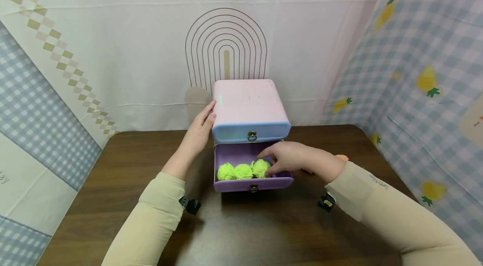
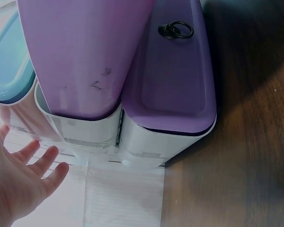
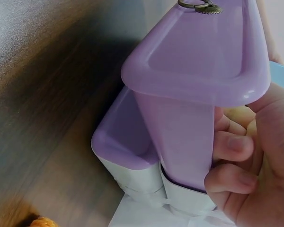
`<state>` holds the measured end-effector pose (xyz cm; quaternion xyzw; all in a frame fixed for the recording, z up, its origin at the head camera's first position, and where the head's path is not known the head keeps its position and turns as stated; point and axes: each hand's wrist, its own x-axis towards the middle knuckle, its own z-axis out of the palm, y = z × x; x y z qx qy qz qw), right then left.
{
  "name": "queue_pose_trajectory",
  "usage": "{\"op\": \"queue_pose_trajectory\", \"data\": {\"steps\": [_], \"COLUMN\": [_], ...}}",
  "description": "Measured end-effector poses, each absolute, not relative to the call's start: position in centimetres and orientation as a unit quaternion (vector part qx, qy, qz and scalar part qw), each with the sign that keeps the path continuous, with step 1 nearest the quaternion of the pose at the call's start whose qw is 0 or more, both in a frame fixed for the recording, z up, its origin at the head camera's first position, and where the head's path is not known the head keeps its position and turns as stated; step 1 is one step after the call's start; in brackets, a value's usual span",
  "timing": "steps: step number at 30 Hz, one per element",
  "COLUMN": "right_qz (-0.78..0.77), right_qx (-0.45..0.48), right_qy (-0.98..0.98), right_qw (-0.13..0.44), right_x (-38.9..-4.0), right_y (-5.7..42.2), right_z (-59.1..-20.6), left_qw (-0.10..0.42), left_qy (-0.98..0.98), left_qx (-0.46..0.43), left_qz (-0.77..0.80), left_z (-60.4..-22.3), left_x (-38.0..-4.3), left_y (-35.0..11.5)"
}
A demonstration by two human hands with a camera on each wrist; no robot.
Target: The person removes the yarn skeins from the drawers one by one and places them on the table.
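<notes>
A small drawer cabinet with a pink top [image 1: 247, 100] stands on the table, its blue upper drawer [image 1: 234, 133] closed. Pulled out below that is a purple drawer [image 1: 234, 185], with three lime-green yarn balls in a row along its front. My right hand [image 1: 290, 156] reaches in over the drawer's right side and pinches the rightmost yarn ball [image 1: 260, 168] between thumb and fingers. In the right wrist view that ball is mostly hidden behind the fingers [image 3: 234, 146]. My left hand [image 1: 198, 132] rests with extended fingers against the cabinet's left side.
A closed purple drawer [image 2: 175, 71] sits beneath the pulled-out one, with a ring pull on its front. An orange object [image 1: 342, 157] lies right of the cabinet, partly behind my right forearm. Patterned cloth [image 1: 151, 48] hangs behind the brown table [image 1: 124, 182].
</notes>
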<state>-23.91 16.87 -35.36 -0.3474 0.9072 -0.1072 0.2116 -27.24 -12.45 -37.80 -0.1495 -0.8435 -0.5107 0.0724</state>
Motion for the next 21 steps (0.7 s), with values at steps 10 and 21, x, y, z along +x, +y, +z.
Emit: {"op": "queue_pose_trajectory", "data": {"steps": [10, 21], "right_qz": [-0.096, -0.1], "right_qx": [-0.351, -0.355], "right_qy": [0.908, 0.91], "right_qw": [0.209, 0.188], "right_x": [-23.67, -23.46], "right_y": [16.78, 17.08], "right_z": [-35.32, -35.6], "left_qw": [0.077, 0.068], "left_qy": [-0.841, -0.838], "left_qx": [-0.159, -0.152], "left_qz": [-0.512, -0.519], "left_z": [-37.9, -37.72], "left_x": [-27.47, -27.46], "left_y": [-12.42, -12.46]}}
